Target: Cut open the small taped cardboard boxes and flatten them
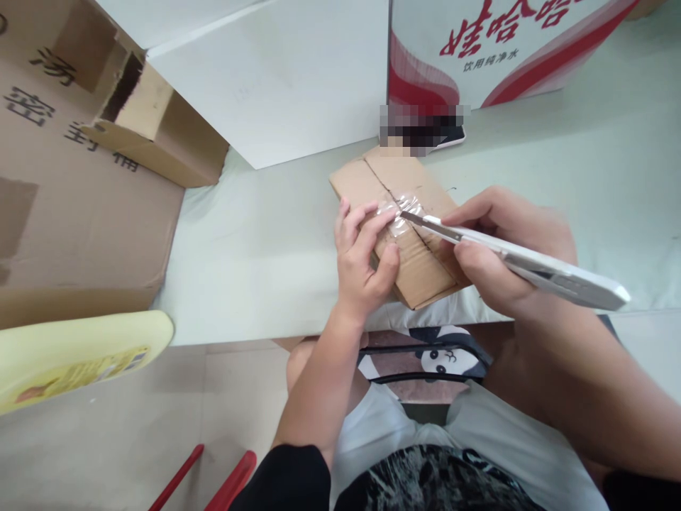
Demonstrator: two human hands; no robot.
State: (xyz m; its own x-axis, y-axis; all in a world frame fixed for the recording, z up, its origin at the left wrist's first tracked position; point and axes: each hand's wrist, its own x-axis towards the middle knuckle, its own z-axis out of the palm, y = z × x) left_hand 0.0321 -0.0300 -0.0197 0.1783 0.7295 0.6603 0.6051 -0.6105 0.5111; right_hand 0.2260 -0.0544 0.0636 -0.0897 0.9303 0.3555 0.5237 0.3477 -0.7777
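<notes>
A small brown cardboard box (428,278) lies on the pale green cloth, with a seam running along its top and clear tape (405,206) across the seam. My left hand (364,259) rests on the box's left side, fingers spread over the top face and thumb apart from them. In my right hand (511,241) is a white utility knife (553,273) with its blade extended. The blade tip touches or hovers just over the tape, close to my left fingertips. Part of the box's right edge is hidden behind my right hand.
Behind the box stand a white carton (298,85) and a red-and-white carton (511,53). A partly blurred dark object (452,135) lies by them. Large brown cartons (90,234) and a yellow bottle (79,362) are at left. Below is a panda-print item (447,358).
</notes>
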